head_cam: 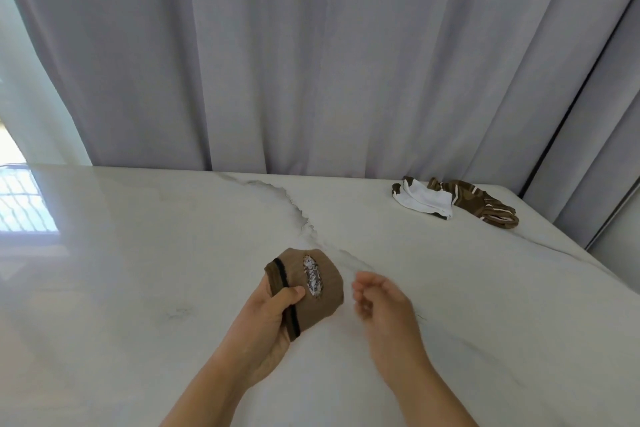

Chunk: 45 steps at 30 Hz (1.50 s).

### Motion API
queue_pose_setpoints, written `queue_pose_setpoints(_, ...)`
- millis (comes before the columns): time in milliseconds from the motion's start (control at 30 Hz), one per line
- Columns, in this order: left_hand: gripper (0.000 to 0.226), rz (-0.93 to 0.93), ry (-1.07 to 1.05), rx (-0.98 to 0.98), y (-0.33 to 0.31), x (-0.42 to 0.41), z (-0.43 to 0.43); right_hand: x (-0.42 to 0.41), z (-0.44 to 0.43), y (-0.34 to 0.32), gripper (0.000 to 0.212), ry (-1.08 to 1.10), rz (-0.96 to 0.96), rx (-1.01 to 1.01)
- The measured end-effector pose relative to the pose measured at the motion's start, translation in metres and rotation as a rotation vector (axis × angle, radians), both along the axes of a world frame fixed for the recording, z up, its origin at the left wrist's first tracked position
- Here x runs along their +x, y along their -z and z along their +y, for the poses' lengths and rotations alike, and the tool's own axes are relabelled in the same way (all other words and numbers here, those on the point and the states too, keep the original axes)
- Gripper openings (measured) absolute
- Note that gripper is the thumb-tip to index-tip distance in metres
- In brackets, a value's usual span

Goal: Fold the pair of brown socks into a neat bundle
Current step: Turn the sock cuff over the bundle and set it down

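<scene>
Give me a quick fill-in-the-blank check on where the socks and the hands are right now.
1. The brown sock bundle is held in the ____ hand.
2. The right hand holds ____; its fingers are loosely curled.
3. The other socks lie at the far ____ of the marble table.
4. The band across the bundle is ____ in colour.

Missing words: left; nothing; right; black
</scene>
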<state>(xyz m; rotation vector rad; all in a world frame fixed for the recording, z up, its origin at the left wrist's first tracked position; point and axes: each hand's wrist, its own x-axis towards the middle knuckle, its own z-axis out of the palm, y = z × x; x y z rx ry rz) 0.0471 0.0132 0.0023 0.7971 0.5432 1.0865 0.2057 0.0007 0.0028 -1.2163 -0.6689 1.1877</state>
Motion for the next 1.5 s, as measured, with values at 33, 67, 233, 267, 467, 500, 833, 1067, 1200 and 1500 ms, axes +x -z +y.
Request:
queue_pose_setpoints(33, 0.037, 0.02, -0.005, -0.001, 0.002, -0.002, 0.001, 0.005, -0.001, -0.005, 0.031, 0.027, -0.104, 0.053)
queue_pose_setpoints(67, 0.038, 0.04, -0.01, -0.001, 0.004, -0.003, 0.002, 0.007, -0.003, -0.011, 0.032, -0.003, -0.215, 0.092)
queue_pose_setpoints(233, 0.042, 0.163, 0.015, 0.048, 0.005, -0.003, 0.002, 0.002, -0.006, -0.022, 0.033, -0.252, -0.552, 0.048)
queue_pose_setpoints(267, 0.043, 0.194, 0.02, 0.056, 0.005, -0.003, 0.002, 0.002, -0.005, -0.022, 0.038, -0.276, -0.601, 0.025)
queue_pose_setpoints(467, 0.042, 0.329, 0.048, 0.081, 0.005, -0.004, 0.005, 0.0, -0.006, -0.024, 0.031, -0.433, -0.626, 0.024)
queue_pose_setpoints(500, 0.042, 0.329, 0.058, 0.072, 0.005, -0.004, 0.005, -0.001, -0.006, -0.023, 0.024, -0.425, -0.585, 0.032)
queue_pose_setpoints(833, 0.045, 0.413, 0.027, 0.102, 0.007, 0.002, 0.001, -0.017, -0.011, -0.011, 0.022, -0.2, -0.999, 0.235)
queue_pose_setpoints(1067, 0.033, 0.24, 0.069, -0.015, 0.004, 0.0, -0.001, -0.006, -0.006, -0.006, 0.018, -0.24, -0.72, 0.194)
queue_pose_setpoints(1200, 0.025, 0.373, -0.013, 0.028, 0.006, -0.002, -0.002, -0.004, -0.001, -0.003, 0.015, -0.244, -0.873, 0.184)
queue_pose_setpoints(1500, 0.021, 0.79, -0.336, 0.226, 0.001, 0.006, -0.013, -0.012, 0.001, 0.003, 0.018, -0.103, -1.036, 0.165)
